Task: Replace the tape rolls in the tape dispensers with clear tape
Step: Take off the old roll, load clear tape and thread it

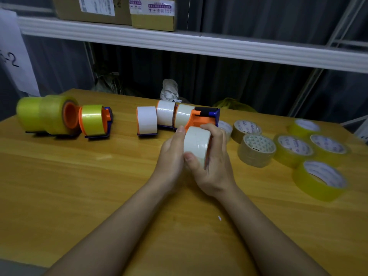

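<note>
Both hands meet over the middle of the wooden table (79, 186), holding one white tape roll (196, 143) between them. The right hand (214, 166) grips the roll, its thumb laid across the near face and its fingers curled over the top and far side. The left hand (171, 154) rests against the roll's left side with fingers fairly straight, fingertips at the upper edge.

Just behind the held roll stands an orange-and-blue dispenser (201, 117), at the right end of a row of white-loaded dispensers (157, 119). Well to the left of the held roll sit dispensers carrying yellowish tape (92, 120). To its right, loose clear tape rolls (292, 149) lie flat on the table, with brownish rolls (256, 150) nearest the hands.
</note>
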`<act>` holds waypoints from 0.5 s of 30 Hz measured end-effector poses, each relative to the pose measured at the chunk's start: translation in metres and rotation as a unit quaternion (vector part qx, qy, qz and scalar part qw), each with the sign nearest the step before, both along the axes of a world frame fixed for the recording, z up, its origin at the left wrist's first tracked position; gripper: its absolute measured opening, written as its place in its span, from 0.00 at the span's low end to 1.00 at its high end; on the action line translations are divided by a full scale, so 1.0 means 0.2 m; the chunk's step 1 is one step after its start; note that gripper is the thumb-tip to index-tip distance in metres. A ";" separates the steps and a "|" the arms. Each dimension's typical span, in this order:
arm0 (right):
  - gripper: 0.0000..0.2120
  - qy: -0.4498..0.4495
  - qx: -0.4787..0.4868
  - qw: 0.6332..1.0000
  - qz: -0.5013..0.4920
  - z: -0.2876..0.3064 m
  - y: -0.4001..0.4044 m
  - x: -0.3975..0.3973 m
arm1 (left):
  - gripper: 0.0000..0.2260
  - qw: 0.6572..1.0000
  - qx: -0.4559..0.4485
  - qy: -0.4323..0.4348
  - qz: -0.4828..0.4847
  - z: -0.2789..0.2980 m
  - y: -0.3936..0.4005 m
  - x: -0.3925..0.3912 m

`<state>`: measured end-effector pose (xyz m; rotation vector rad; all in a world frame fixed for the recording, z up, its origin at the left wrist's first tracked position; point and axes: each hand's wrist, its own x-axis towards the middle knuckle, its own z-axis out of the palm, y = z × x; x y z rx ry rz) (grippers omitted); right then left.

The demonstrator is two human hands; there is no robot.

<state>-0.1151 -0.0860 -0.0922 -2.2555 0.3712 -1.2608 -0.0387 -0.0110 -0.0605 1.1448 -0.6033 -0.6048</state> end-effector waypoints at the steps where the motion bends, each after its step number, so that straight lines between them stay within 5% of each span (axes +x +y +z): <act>1: 0.28 -0.007 0.003 1.000 0.004 0.00 0.00 0.00 | 0.17 1.000 -0.007 -0.009 0.004 0.00 0.00 0.00; 11: 0.27 -0.049 0.065 0.996 0.042 0.01 0.03 0.04 | 0.14 0.999 -0.028 -0.033 -0.014 0.01 0.03 0.00; 15: 0.25 -0.072 0.122 0.988 0.066 0.02 0.05 0.04 | 0.14 0.994 -0.028 -0.105 -0.003 0.00 0.04 0.01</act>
